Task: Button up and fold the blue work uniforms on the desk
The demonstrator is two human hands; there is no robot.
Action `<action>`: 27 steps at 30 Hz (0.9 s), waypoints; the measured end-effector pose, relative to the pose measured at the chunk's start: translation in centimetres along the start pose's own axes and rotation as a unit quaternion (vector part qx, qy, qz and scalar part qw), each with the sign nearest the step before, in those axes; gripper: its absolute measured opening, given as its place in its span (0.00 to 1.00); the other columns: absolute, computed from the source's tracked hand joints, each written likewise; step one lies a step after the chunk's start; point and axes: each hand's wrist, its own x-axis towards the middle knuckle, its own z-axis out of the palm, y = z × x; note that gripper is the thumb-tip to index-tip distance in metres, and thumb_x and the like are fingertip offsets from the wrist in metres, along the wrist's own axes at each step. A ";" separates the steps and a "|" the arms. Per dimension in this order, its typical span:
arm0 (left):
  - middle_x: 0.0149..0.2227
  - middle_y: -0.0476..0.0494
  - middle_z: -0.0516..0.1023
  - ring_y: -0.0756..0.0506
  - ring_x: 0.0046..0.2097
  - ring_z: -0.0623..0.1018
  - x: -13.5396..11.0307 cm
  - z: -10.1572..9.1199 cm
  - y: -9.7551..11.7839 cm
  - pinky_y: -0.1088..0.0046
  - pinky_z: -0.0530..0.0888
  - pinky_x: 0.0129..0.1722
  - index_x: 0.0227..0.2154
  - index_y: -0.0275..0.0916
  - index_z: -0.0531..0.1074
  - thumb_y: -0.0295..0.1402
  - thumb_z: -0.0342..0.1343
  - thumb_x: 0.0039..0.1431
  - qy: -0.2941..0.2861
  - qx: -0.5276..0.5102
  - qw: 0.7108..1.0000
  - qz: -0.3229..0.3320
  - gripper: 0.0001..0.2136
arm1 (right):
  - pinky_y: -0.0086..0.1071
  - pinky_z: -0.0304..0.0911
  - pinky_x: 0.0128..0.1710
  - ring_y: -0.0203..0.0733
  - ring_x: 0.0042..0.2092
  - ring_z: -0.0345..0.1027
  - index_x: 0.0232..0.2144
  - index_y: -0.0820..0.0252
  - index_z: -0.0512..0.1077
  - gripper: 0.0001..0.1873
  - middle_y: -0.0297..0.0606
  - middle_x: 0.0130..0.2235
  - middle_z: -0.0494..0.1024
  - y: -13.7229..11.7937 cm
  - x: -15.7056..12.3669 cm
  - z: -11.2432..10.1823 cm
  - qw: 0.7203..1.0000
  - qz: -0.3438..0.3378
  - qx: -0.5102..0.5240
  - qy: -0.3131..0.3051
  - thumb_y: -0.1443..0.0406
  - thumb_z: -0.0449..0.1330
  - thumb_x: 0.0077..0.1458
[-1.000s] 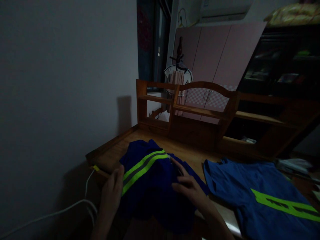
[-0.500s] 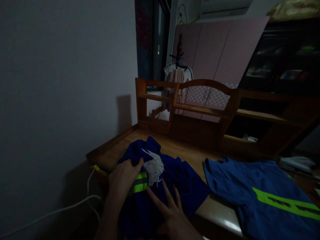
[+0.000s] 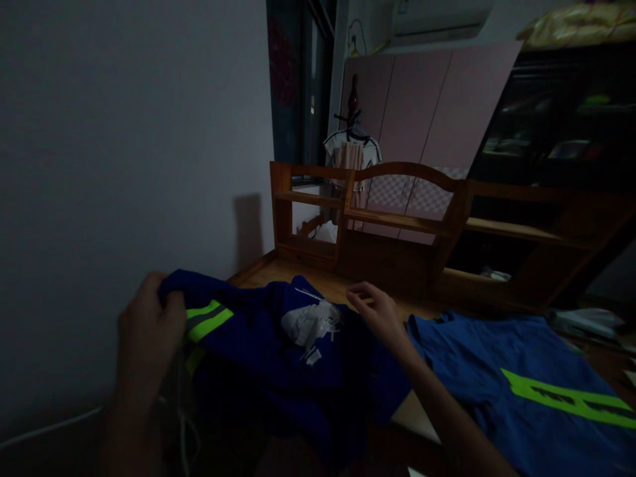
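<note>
The left hand (image 3: 148, 326) grips the dark-blue garment (image 3: 258, 341), whose lower folds are lost in shadow; whether the right hand (image 3: 378, 310) pinches anything, I cannot tell.

Garment (image 3: 263, 344) on desk (image 3: 269, 272), second garment (image 3: 497, 384) right, shelf (image 3: 397, 222) behind.

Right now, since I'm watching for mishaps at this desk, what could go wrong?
The thin white cable appears below the left hand, so the dark-blue cloth garment with lime stripes gripped there might snag it. In this view, the bare right forearm overlaps the lighter-blue cloth garment with a lime stripe; if touching, it could drag that.
</note>
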 end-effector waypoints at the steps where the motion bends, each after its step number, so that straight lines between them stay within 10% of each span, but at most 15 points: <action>1: 0.28 0.52 0.68 0.48 0.28 0.71 0.3 -0.5 0.1 0.77 0.63 0.27 0.39 0.44 0.65 0.32 0.47 0.55 -0.011 -0.030 0.999 -0.003 0.09 | 0.30 0.61 0.38 0.40 0.40 0.68 0.39 0.61 0.71 0.17 0.39 0.40 0.74 0.7 1.9 1.0 0.999 0.019 0.007 -0.033 0.54 0.55 0.55; 5: 0.29 0.54 0.69 0.50 0.29 0.71 0.5 -1.7 0.2 0.79 0.64 0.26 0.37 0.43 0.67 0.31 0.47 0.55 -0.044 -0.104 0.994 0.004 0.08 | 0.35 0.62 0.39 0.44 0.39 0.68 0.45 0.66 0.69 0.32 0.45 0.40 0.74 2.2 7.0 5.5 0.976 0.139 -0.006 -0.167 0.49 0.63 0.43; 9: 0.28 0.54 0.68 0.51 0.29 0.70 1.1 -1.8 -0.1 0.80 0.64 0.26 0.35 0.41 0.67 0.31 0.48 0.54 -0.069 -0.166 0.984 0.005 0.06 | 0.35 0.63 0.33 0.41 0.28 0.67 0.28 0.68 0.74 0.23 0.39 0.26 0.74 1.2 7.4 8.7 0.954 0.144 -0.008 -0.262 0.54 0.68 0.34; 15: 0.31 0.52 0.70 0.52 0.32 0.70 5.2 -1.4 -0.7 0.81 0.65 0.30 0.36 0.35 0.69 0.28 0.49 0.53 -0.013 -0.190 0.981 0.029 0.08 | 0.28 0.62 0.32 0.34 0.28 0.65 0.25 0.67 0.72 0.14 0.32 0.24 0.71 -1.7 8.3 8.7 0.980 0.043 0.035 -0.189 0.59 0.62 0.44; 20: 0.35 0.47 0.72 0.51 0.36 0.70 12.6 -2.2 0.1 0.78 0.67 0.37 0.40 0.28 0.69 0.27 0.49 0.55 0.188 -0.094 0.977 0.025 0.12 | 0.28 0.60 0.39 0.36 0.40 0.65 0.39 0.63 0.68 0.16 0.36 0.40 0.72 -5.4 13.5 -0.2 0.995 -0.076 0.066 0.025 0.59 0.56 0.50; 27: 0.44 0.39 0.68 0.46 0.47 0.68 19.4 -3.2 5.5 0.70 0.63 0.50 0.44 0.21 0.62 0.24 0.43 0.61 0.275 -0.071 0.956 0.074 0.11 | 0.28 0.56 0.33 0.36 0.37 0.66 0.42 0.69 0.66 0.20 0.47 0.39 0.71 -11.1 11.4 -17.7 0.897 -0.233 -0.094 0.364 0.57 0.53 0.54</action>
